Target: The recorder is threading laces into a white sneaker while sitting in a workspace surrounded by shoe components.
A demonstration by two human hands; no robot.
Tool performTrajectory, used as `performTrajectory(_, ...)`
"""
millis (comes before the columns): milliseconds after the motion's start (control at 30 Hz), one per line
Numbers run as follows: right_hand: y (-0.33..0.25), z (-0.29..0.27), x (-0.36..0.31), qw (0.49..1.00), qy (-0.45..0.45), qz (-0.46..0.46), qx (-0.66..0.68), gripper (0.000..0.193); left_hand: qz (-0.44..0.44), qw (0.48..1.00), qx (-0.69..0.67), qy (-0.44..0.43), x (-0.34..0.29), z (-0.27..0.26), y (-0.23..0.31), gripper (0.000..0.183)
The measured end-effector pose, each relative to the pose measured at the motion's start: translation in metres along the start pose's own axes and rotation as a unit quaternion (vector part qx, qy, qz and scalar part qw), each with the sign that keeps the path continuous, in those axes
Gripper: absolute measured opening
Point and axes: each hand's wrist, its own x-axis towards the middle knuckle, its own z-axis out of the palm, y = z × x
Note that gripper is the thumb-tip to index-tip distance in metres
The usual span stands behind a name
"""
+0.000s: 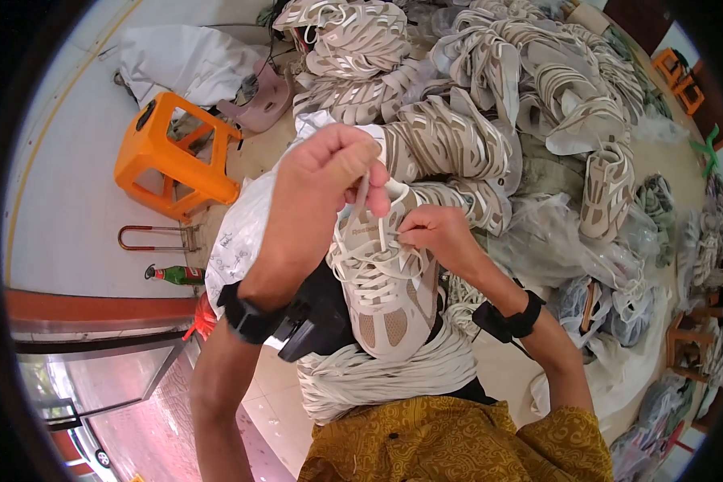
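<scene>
A beige and white sneaker upper [384, 301] rests on my lap, toe toward me, with a white shoelace [375, 273] threaded through its lower eyelets. My left hand [329, 177] is raised over the tongue, thumb and fingers pinched on a length of the lace. To the right, my right hand [438, 237] is closed by the upper eyelets, its fingertips pinching the lace at the shoe's edge. A thick bundle of white shoelaces [386, 377] lies across my lap below the toe. Black straps with devices circle both wrists.
Stacked sneaker uppers [450, 140] lie just beyond my hands, with more heaps behind. An orange plastic stool [177, 153] stands at left, near a green bottle [181, 275]. Clear plastic bags [550, 233] and loose shoes [582, 309] lie to the right.
</scene>
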Motion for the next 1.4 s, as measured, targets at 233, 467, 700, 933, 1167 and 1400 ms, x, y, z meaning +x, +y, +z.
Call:
performTrajectory(233,0.002,0.001,0.008,0.986,0.031,-0.122,-0.112,0.011,-0.014,0.998,-0.049,-0.046,-0.013,0.020,0.037,0.009)
performTrajectory(467,-0.018,0.003,0.017,0.907,-0.071,-0.152,-0.386,0.008,-0.014,0.846,0.526,-0.083,-0.011,-0.002,-0.089,0.013)
performTrajectory(700,-0.036,0.007,0.018,0.855,-0.075,-0.189,-0.478,0.012,-0.119,0.928,0.331,-0.121,-0.005,-0.004,-0.090,0.018)
performTrajectory(933,-0.012,0.000,0.015,0.969,-0.032,-0.090,-0.227,0.009,-0.030,0.932,0.354,-0.068,-0.015,0.000,-0.098,0.017)
performTrajectory(1167,-0.021,0.011,0.018,0.932,-0.010,-0.155,-0.328,0.010,0.065,0.904,0.422,-0.020,-0.015,0.007,-0.112,0.016)
performTrajectory(1400,0.000,0.005,0.011,0.995,0.011,-0.062,-0.080,0.025,-0.022,0.949,0.308,-0.064,-0.009,0.003,-0.110,0.014)
